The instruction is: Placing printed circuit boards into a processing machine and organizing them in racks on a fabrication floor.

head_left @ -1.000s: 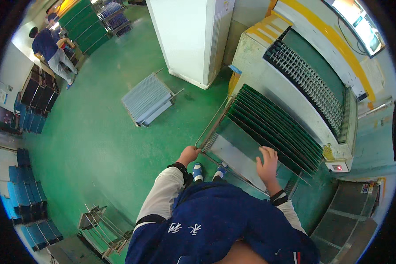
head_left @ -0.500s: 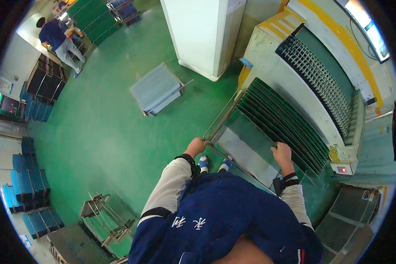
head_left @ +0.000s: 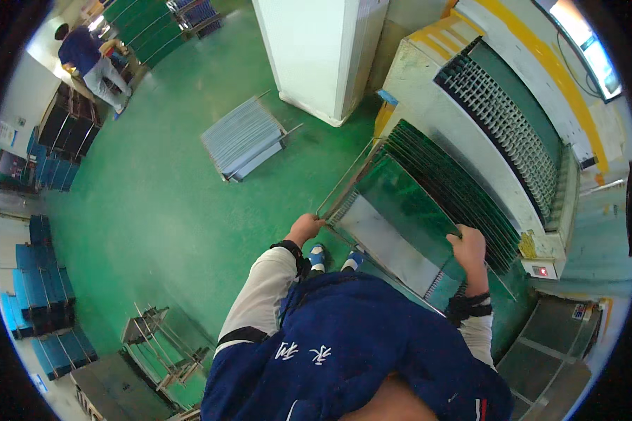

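Note:
A wire rack cart [head_left: 372, 231] in front of me holds several upright green panels [head_left: 463, 189] in a row. My left hand [head_left: 305, 228] is closed on the cart's metal frame at its near left corner. My right hand [head_left: 468, 247] grips the near edge of the frontmost green panel [head_left: 400, 203], which leans toward me. Below that panel lies the cart's grey tray [head_left: 386, 242]. My blue shoes [head_left: 333, 258] stand just behind the cart on the green floor.
A large beige machine [head_left: 498, 105] with a slotted conveyor stands behind the cart. A white pillar [head_left: 316, 49] rises ahead. A rack of grey panels [head_left: 242, 140] sits on the floor at left. Another person [head_left: 88, 59] works far left. Blue stacks [head_left: 42, 281] line the left edge; racks [head_left: 154, 344] stand lower left.
My view has shifted closer over the cart. My right hand has moved down the panel's edge and the frontmost green panel now leans out from the row.

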A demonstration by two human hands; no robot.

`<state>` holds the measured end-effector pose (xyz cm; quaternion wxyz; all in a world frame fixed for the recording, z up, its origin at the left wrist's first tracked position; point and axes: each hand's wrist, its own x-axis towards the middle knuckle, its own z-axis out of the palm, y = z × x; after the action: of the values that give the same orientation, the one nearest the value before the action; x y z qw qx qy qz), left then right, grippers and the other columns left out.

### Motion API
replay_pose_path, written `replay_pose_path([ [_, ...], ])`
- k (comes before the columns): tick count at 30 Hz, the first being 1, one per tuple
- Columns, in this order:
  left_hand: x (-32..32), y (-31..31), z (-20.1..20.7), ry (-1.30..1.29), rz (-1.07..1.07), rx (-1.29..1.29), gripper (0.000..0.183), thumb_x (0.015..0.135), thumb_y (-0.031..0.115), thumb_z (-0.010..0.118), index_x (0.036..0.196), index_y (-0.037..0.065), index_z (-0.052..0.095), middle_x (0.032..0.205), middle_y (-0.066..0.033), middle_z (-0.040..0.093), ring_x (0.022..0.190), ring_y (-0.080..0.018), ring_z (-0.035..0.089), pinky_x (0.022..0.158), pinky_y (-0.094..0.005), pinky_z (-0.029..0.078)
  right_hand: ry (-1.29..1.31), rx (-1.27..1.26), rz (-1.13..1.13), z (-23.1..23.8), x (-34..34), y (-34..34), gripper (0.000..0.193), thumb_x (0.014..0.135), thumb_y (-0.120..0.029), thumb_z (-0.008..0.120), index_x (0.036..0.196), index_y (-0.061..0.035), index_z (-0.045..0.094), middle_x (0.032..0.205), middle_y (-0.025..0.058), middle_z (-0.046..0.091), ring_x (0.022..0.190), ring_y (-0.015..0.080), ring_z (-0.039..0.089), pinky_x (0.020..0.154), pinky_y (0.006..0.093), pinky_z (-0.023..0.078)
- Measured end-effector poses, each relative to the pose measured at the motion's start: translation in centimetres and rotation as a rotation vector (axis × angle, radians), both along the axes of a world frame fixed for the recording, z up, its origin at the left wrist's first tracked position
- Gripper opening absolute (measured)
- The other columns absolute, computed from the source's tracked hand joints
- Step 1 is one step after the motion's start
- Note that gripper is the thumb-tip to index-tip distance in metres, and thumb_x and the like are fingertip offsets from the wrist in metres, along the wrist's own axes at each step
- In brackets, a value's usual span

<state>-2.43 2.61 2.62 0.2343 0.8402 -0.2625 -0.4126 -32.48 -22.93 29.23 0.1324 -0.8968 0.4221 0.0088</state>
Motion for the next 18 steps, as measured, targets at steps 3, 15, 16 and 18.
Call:
replay_pose_path([
  [3,0.1,0.1,-0.9,-0.029,-0.049,-0.019,0.039,0.081,0.039,0.055,0.092,0.002,0.064,0.081,-0.0184,0.064,0.077,-0.0339,0.061,0.071,-0.0417,0.047,-0.016,-0.032,-0.011,5.3,-0.9,0.2,0.025,0.067,-0.022,0.069,0.084,-0.0036,0.065,0.073,0.0191,0.061,0.072,0.0350,0.060,0.063,0.0430,0.044],
  [15,0.6,-0.9,-1.1,0.039,-0.061,0.053,0.040,0.082,0.039,0.055,0.091,0.000,0.065,0.074,-0.0169,0.064,0.074,-0.0293,0.064,0.067,-0.0401,0.049,-1.021,0.351,-0.498,11.3,-13.6,-8.4,0.034,0.077,-0.012,0.065,0.109,-0.0020,0.058,0.100,0.0043,0.062,0.085,0.0172,0.057,0.076,0.0299,0.044],
  [16,0.5,-0.9,-0.8,0.072,-0.044,0.056,0.040,0.082,0.039,0.055,0.090,0.001,0.065,0.071,-0.0160,0.064,0.071,-0.0283,0.064,0.066,-0.0395,0.049,-1.165,0.353,-0.535,11.4,-13.3,-8.6,0.034,0.079,-0.013,0.064,0.110,-0.0020,0.057,0.102,0.0050,0.061,0.088,0.0173,0.057,0.078,0.0301,0.044],
  [18,0.4,-0.6,-1.6,0.112,0.013,0.015,0.040,0.081,0.039,0.056,0.086,0.001,0.066,0.068,-0.0145,0.064,0.064,-0.0264,0.064,0.062,-0.0381,0.049,-1.276,0.264,-0.448,9.8,-15.2,-10.5,0.035,0.086,-0.018,0.060,0.116,-0.0030,0.053,0.111,0.0074,0.058,0.099,0.0205,0.055,0.087,0.0351,0.043],
])
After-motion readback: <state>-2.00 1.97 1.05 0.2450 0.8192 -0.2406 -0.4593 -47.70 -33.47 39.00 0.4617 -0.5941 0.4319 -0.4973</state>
